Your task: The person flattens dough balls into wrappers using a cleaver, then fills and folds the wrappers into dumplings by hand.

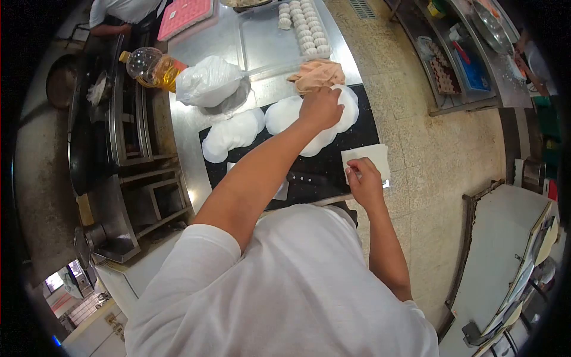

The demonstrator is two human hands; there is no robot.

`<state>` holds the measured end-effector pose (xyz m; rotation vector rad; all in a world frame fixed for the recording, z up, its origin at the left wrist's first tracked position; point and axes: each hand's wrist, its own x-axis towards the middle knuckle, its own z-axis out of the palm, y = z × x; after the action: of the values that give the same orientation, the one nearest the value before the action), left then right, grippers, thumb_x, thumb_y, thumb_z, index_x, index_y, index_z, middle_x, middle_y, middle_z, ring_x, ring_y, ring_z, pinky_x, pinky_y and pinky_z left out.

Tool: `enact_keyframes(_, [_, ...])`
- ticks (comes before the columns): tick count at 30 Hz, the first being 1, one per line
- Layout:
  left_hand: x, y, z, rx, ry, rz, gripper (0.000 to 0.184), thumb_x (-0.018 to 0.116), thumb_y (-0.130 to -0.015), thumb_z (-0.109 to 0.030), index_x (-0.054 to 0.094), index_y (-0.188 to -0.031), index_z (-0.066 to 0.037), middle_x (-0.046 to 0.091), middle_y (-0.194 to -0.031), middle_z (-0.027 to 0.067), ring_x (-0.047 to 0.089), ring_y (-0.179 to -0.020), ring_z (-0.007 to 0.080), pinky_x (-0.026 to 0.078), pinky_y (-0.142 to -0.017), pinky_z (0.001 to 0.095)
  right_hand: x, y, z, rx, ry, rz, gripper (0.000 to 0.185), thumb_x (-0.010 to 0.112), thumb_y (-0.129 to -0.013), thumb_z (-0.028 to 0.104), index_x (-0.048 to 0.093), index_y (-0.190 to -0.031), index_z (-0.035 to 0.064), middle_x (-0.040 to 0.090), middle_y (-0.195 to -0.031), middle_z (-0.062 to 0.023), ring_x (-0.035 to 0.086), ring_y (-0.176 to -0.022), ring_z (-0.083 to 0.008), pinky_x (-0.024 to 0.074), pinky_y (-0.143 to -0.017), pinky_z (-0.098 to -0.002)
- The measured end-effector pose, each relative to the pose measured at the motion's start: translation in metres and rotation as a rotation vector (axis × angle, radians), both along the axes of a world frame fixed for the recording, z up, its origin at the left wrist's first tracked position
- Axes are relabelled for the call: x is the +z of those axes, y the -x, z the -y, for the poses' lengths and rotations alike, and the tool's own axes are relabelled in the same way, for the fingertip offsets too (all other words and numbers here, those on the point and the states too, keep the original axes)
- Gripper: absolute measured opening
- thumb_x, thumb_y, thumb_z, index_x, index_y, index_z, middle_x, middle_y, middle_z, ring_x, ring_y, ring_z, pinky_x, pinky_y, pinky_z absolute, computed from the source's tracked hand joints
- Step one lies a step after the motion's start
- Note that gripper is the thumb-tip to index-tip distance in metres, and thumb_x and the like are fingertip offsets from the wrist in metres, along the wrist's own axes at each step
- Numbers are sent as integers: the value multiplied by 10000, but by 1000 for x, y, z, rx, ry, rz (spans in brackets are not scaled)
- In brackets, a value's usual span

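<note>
My left hand [322,110] reaches across the black mat [250,169]. Its bent fingers pinch at the edge of a thin white round dough wrapper [350,113], in an overlapping spread. A second group of wrappers [233,137] lies to the left. Beyond my left fingertips is a crumpled peach-coloured cloth [318,74]. Over a pale square piece [375,156] at the mat's right edge, my right hand [365,180] has its thumb and fingers pressed together; whatever they hold is hidden. A knife with a black riveted handle [306,178] lies nearer my body, partly covered by my left forearm.
Pleated white dumplings [306,30] fill part of a clear tray on the steel table. A white plastic bag [209,82], an oil bottle [151,68] and a pink tray [185,16] stand left. Another person [128,12] is far left; shelves [449,65] stand right.
</note>
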<state>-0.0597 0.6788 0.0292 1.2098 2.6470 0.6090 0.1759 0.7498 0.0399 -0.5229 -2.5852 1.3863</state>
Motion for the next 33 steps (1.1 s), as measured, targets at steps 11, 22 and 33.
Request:
enact_keyframes(11, [-4,21,-8,175,-17,115,244,681,-851,-214,706,-1009,-30,701,-1016,215,676,-961,373,534,-852,484,-4,6,-6,-33,45,-23,119,655,-890,66,658,-986,-5,639,-915,-154,661,-822,-309,540,-751,-377])
enact_keyframes(22, [5,14,8,39,-169,269,243,649,-879,-145,586,-1066,-4,630,-1083,249,618,-1040,420,490,-913,502,-10,11,-7,-80,89,20,90,655,-887,39,664,-970,4,647,-890,-146,662,-760,-280,540,-717,-355])
enact_keyframes(33, [12,-5,25,165,41,175,408,708,-865,-257,649,-1192,-19,624,-1176,189,596,-1120,369,487,-956,475,-18,15,-6,-119,18,13,76,665,-887,43,675,-950,0,642,-849,-100,611,-695,-185,511,-664,-310])
